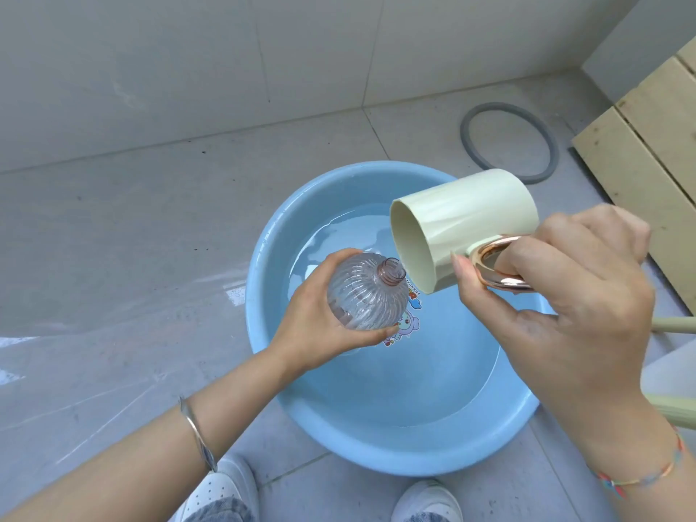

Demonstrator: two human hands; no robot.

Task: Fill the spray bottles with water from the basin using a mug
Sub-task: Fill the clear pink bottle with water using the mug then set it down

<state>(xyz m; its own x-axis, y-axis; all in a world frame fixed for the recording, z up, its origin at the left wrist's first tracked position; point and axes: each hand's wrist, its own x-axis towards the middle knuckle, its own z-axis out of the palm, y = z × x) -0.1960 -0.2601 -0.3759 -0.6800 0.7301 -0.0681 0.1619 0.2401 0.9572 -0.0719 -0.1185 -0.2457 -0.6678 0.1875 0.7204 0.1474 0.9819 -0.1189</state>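
A light blue basin (376,442) of water stands on the floor in front of me. Over it my left hand (312,325) grips a clear ribbed spray bottle (367,295), cap off, with its open neck tilted up to the right. My right hand (565,295) holds a cream mug (463,227) by its rose-gold handle. The mug is tipped on its side, its rim touching or just above the bottle's neck. I cannot make out a stream of water.
A grey rubber ring (508,141) lies on the tiled floor behind the basin. Pale wooden boards (651,145) lean at the right. A tiled wall rises at the back. Wet patches shine on the floor at the left. My white shoes (226,487) stand at the basin's near edge.
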